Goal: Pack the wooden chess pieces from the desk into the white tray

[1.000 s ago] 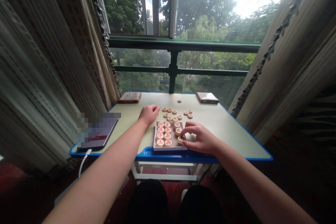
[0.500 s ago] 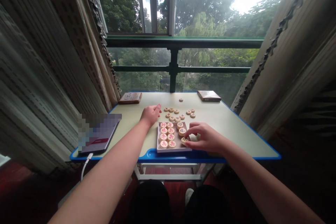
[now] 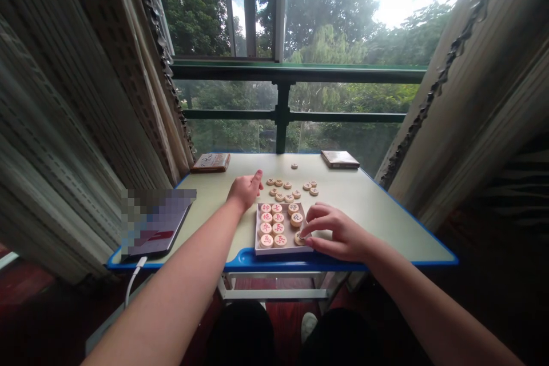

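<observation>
A shallow box (image 3: 257, 229) sits near the table's front edge. It holds two columns of round Chinese chess pieces (image 3: 278, 218) with red characters, and dark-marked pieces (image 3: 296, 219) on the right. My right hand (image 3: 337, 231) reaches over the box's right wall, thumb and fingers closed on a Chinese chess piece (image 3: 299, 238) in the near right corner. Fingertips cover part of that piece. Just beyond the box's left back corner, my left hand (image 3: 245, 190) rests with curled fingers and the thumb up. Whatever it may hold is hidden.
Several loose chess pieces (image 3: 283, 189) lie behind the box, with a lone piece (image 3: 294, 166) farther back. Two flat boxes (image 3: 211, 162) (image 3: 340, 159) lie at the far corners. A dark tablet-like device (image 3: 160, 234) with a white cable (image 3: 134, 277) occupies the left edge.
My right hand has moved slightly toward me, bringing its piece nearer the box's front right corner. My left hand stays beside the box. The view has shifted a little.
</observation>
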`<action>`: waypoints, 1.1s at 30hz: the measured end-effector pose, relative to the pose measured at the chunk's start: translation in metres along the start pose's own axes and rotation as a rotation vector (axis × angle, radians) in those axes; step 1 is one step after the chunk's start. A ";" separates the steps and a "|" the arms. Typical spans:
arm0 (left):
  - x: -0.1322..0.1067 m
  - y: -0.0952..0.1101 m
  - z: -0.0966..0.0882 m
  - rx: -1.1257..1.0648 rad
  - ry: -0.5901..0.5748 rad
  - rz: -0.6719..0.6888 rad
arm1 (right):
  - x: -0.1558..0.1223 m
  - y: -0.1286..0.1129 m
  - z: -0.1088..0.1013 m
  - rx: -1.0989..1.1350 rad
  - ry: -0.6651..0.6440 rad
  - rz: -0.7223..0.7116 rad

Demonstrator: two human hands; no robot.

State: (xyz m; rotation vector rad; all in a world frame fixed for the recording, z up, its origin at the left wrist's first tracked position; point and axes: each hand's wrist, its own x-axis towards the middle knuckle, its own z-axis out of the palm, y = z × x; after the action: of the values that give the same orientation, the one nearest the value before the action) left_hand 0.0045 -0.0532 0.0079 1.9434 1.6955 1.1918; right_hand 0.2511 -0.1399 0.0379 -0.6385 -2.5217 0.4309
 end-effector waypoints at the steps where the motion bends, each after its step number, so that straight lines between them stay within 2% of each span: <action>1: 0.000 0.000 0.000 0.000 0.000 0.000 | -0.001 -0.001 -0.001 -0.007 0.011 -0.028; 5: 0.001 0.001 0.001 0.002 -0.006 0.005 | -0.001 -0.004 -0.003 -0.037 0.057 -0.131; 8: 0.002 0.000 0.002 0.006 -0.003 -0.007 | 0.000 -0.007 -0.001 -0.066 -0.006 -0.191; 14: 0.004 -0.001 0.003 -0.009 0.005 -0.020 | 0.003 -0.008 0.003 -0.144 -0.070 -0.170; 26: 0.002 0.000 0.000 0.018 0.011 -0.031 | 0.002 -0.003 0.010 -0.134 0.042 -0.187; 33: 0.002 -0.001 0.001 0.001 0.036 -0.036 | 0.002 -0.003 0.008 -0.135 0.018 -0.200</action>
State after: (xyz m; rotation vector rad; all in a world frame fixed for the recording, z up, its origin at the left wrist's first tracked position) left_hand 0.0045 -0.0503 0.0073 1.8949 1.7409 1.2201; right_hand 0.2438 -0.1427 0.0332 -0.4308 -2.5812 0.1838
